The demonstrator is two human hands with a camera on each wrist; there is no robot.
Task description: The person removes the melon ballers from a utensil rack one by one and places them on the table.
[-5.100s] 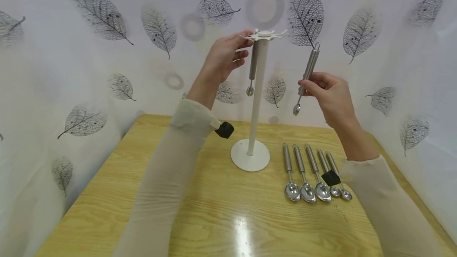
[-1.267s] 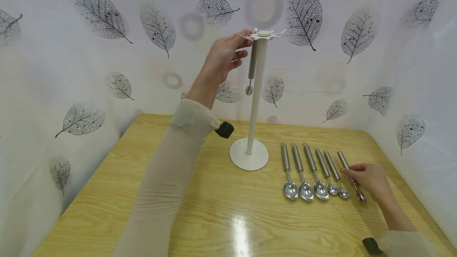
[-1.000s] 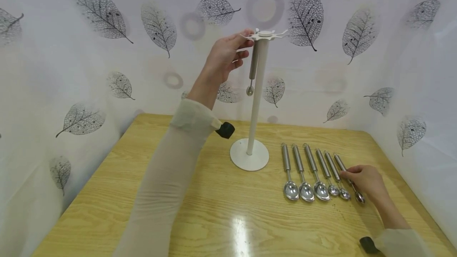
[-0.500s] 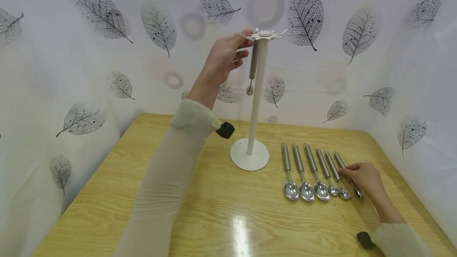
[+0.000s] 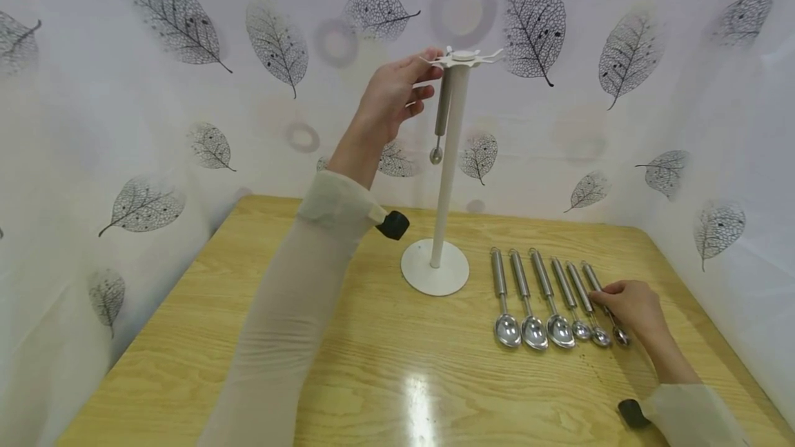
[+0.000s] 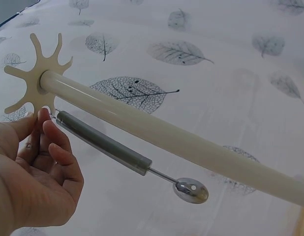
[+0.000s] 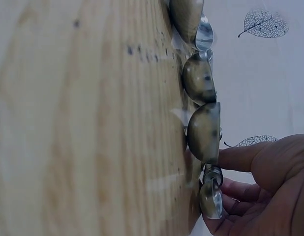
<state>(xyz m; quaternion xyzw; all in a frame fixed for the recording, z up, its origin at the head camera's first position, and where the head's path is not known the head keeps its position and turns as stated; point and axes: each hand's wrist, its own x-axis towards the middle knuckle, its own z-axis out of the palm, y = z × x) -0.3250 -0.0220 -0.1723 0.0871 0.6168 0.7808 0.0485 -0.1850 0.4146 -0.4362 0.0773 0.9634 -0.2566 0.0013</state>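
A white hanging rack (image 5: 444, 192) stands upright on the table, a ring of hooks at its top. My left hand (image 5: 390, 98) pinches one hook (image 6: 16, 105) between thumb and index finger. From the rack's top, beside the fingertips, hangs a steel melon baller (image 6: 105, 142) with a small hole in its bowl. Low at the right, my right hand (image 5: 636, 305) pinches the handle of another melon baller (image 5: 595, 280), lying at the right end of a row. Its bowl (image 6: 190, 191) has a counterpart in the right wrist view, a small bowl (image 7: 211, 199) near the fingers.
Left of the held melon baller lie two more small scoops (image 5: 562, 285) and three larger oval scoops (image 5: 522, 278), handles pointing away. The rack's round base (image 5: 428, 285) rests on the wooden table (image 5: 348, 378). A leaf-patterned curtain (image 5: 248, 102) surrounds the back and sides.
The right hand has lowered its melon baller from beside the rack to the row's right end, then slid it slightly left against the others. The left hand has stayed at the hook.
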